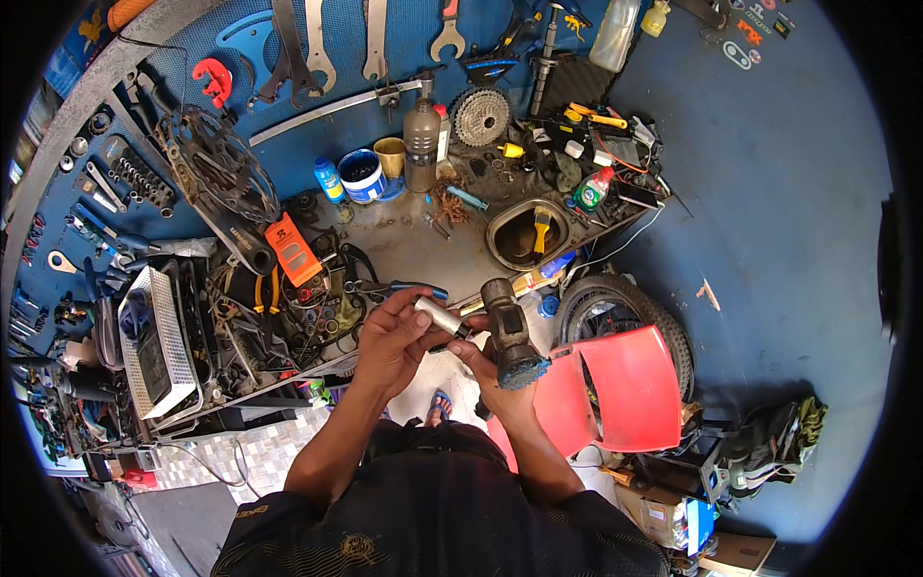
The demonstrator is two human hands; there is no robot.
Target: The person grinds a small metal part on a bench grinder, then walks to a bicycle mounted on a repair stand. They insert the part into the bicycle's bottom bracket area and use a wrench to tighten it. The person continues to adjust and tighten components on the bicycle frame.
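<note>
My left hand (394,346) is closed on a short silver metal cylinder (433,313) between thumb and fingers, tilted down to the right. A small dark piece shows at its lower end. My right hand (490,389) is closed round a hammer, whose large worn steel head (505,322) has a blue lower face and sits just right of the cylinder. My right thumb reaches toward the dark end of the cylinder; whether it touches is unclear. The handle is mostly hidden by the head and hand. Both hands are in front of the workbench's edge.
The cluttered metal bench (394,250) holds bottles, tubs, a basin (524,221) with a yellow brush, pliers, an orange package and a white perforated tray (173,385). Tools hang on the blue board (269,115). A red chair (630,385), a tyre (668,327) and boxes are at right.
</note>
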